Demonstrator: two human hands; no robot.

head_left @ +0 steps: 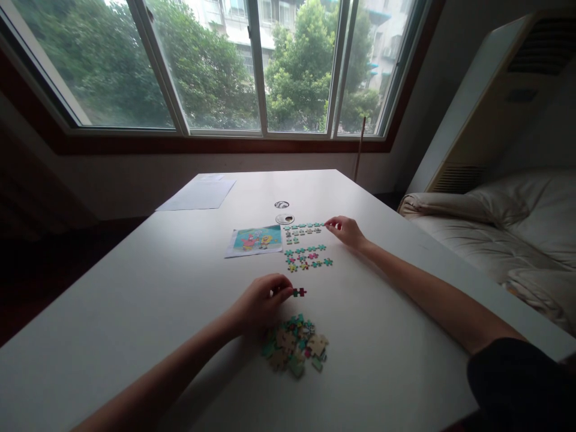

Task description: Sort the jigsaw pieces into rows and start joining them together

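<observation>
Head view: left hand [263,305] fingers [279,285] pinch a red puzzle piece [299,292] at mid frame. It sticks out to the right, just above the pile [294,347]. Right hand [347,231] is farther up, touching a row of pieces [306,227]. I cannot tell if it holds one.

The left arm, bare, comes in from the near left and runs slantwise toward the middle, ending in the left hand [261,305], knuckles up and fingers [281,288] curled and pinched on a small piece [299,292] at their right tips. The right arm stretches from the near right, where a dark sleeve [517,378] covers the upper part, far out to the right hand [347,231]. That hand lies palm down, its fingers pointing left and drawn loosely together; their grip is unclear.
</observation>
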